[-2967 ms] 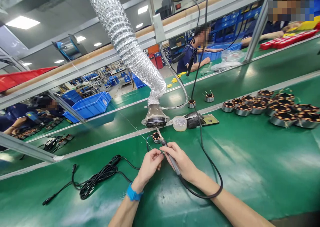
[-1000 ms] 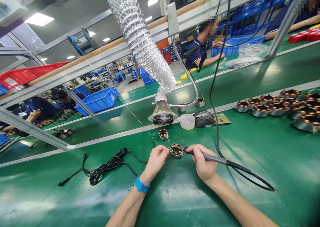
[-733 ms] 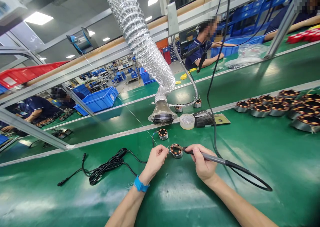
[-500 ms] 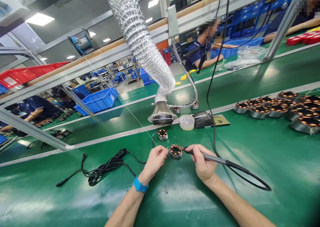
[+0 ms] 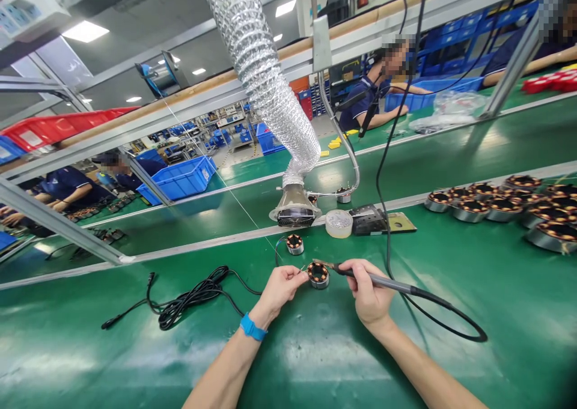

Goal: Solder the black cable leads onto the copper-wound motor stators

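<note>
A soldering iron (image 5: 383, 281) is gripped in my right hand (image 5: 372, 295), its tip at the upper rim of a motor stator (image 5: 318, 275) with copper windings. My left hand (image 5: 283, 289) is closed in a pinch at the stator's left edge, fingertips close against it. Thin solder wire (image 5: 232, 191) runs down from a reel (image 5: 157, 78) on the overhead frame to these fingers; short pale wire ends show at their tips. A black cable (image 5: 198, 298) lies coiled on the left, one end passing behind my left hand. Just behind stands a second stator (image 5: 295, 244).
A fume extraction nozzle (image 5: 295, 208) on a silver duct hangs over the bench. Beside it are a round clear container (image 5: 339, 223) and an iron stand (image 5: 369, 219). Several stators (image 5: 489, 202) fill the right. Co-workers sit beyond, near blue bins (image 5: 180, 179).
The iron's tip has shifted slightly up and left from the stator's top. My left fingers have moved a little closer to the stator. The view has turned slightly.
</note>
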Motion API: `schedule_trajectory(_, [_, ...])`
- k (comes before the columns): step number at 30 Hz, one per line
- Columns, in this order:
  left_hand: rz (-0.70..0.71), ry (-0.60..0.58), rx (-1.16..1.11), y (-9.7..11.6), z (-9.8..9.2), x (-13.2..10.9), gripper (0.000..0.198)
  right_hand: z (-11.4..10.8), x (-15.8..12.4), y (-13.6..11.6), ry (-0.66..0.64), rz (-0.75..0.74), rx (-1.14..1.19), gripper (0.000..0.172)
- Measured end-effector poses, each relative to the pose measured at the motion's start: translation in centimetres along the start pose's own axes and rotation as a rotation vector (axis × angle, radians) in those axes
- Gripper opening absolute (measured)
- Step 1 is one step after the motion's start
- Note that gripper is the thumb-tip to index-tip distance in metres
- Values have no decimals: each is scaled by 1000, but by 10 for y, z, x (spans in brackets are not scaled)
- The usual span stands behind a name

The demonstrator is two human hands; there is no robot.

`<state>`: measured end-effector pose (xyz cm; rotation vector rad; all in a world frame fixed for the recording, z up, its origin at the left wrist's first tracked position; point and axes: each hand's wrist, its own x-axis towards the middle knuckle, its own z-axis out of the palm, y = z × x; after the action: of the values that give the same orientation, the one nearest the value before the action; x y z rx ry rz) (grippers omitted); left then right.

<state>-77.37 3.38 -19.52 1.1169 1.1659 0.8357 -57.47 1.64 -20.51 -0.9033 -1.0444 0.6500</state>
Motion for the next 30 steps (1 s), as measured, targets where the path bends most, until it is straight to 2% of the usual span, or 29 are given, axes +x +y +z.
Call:
schedule_trajectory(7, [1,-10,-115,6,-7,-1,49,-1,-2,0,2,-5,-15,37])
schedule_trajectory(13, [60,168,57,3,4,-2,58,0,-1,1,-16,0,-22,37])
schedule_trajectory(19, [28,80,-62,-3,-3,2,65,-1,-2,1,-9,-15,-56,36])
schedule_trajectory(21, [48,96,-60,-3,-7,5,64,-3,-1,-3,2,-70,-115,34])
schedule_trajectory(24, [151,228,-1,-1,-12,8,64,-8,3,-16,-7,-249,-262,30])
schedule_trajectory(28, [329,535,65,7,-20,5,63,-25,16,-33,-54,-548,-414,25])
schedule_trajectory(30, [413,601,170,14,-20,0,60,-37,24,-33,-73,-661,-479,23])
